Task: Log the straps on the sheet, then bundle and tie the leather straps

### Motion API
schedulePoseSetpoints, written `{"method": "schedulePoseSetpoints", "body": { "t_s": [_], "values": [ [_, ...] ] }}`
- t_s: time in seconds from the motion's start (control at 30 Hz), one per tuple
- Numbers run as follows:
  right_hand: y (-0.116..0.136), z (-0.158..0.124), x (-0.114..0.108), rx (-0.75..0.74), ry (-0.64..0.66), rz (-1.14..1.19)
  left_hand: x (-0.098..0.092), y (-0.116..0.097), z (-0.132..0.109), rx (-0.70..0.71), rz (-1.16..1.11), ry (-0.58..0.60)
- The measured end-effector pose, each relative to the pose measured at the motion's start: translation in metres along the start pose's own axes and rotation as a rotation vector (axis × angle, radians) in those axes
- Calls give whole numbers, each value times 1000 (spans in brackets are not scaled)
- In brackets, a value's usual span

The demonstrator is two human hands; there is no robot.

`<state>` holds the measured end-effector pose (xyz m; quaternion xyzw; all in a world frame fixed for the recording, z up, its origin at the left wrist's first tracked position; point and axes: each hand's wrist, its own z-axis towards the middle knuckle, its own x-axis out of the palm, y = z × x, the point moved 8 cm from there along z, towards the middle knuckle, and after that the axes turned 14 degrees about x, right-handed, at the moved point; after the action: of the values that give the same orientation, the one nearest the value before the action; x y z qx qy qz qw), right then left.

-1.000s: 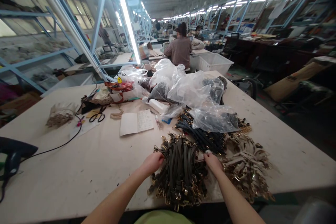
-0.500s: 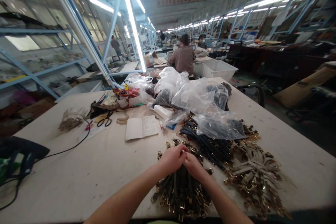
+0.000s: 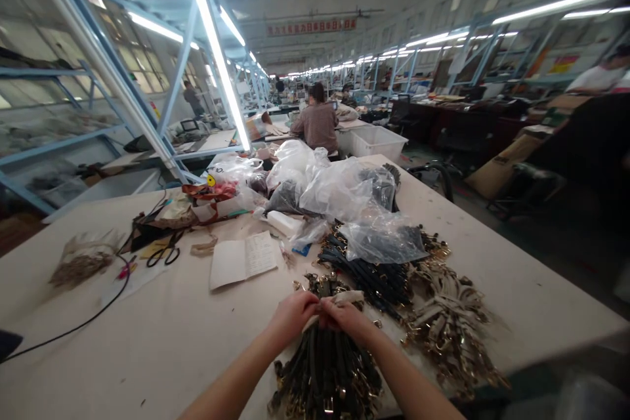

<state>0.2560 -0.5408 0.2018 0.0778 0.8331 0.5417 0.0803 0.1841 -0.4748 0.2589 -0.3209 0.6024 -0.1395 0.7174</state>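
A bundle of dark straps with gold buckles [image 3: 325, 361] lies on the table in front of me. Over its middle, my left hand [image 3: 294, 312] and my right hand [image 3: 348, 318] meet, fingers closed and pinching. A pale beige strip [image 3: 350, 297] shows at the right hand's knuckles and under the left fingertips; it passes across the bundle, though the fingers hide how it is fastened. Just right of my hands lie black straps [image 3: 367, 269] with gold clasps, partly beneath clear plastic. Nearer the right edge is a bundle of beige straps [image 3: 450, 315].
Plastic bags [image 3: 325, 184] are heaped at the table's back. An open notebook [image 3: 243, 261], black-handled scissors [image 3: 163, 256] and a bagged beige bundle [image 3: 86, 259] lie to the left, near a black cable [image 3: 93, 318]. A person [image 3: 317, 121] sits beyond the table, beside a white bin [image 3: 377, 143].
The view has swung to the right. The beige strip now shows at my hands, which stay together over the dark bundle. A person in white has come into view at far right.
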Motion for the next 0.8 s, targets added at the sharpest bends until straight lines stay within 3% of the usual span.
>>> {"method": "schedulePoseSetpoints", "body": {
  "t_s": [0.07, 0.13, 0.23, 0.33, 0.43, 0.53, 0.7, 0.8],
  "values": [
    [4, -1, -2, -7, 11, 40, 1, 0, -11, -23, -32, -65],
    [7, 0, -2, -38, -16, -17, 6, 2, -18, -40, -77, -40],
    [20, -3, 1, -229, -169, -384, -4, 14, -17, -50, -26, -93],
    [32, -9, 14, -450, -323, -822, -15, 22, 0, 35, -77, -145],
    [39, -17, 25, -663, -477, -1153, 3, 18, 21, 128, -300, 58],
    [46, -27, 25, -779, -616, -1244, 20, 6, 30, 189, -379, 245],
    [55, -32, 10, -693, -684, -1268, 18, 9, 23, 231, 232, 280],
    [39, -33, -4, -614, -604, -1268, 22, 33, 4, 237, 402, 267]
  ]
}}
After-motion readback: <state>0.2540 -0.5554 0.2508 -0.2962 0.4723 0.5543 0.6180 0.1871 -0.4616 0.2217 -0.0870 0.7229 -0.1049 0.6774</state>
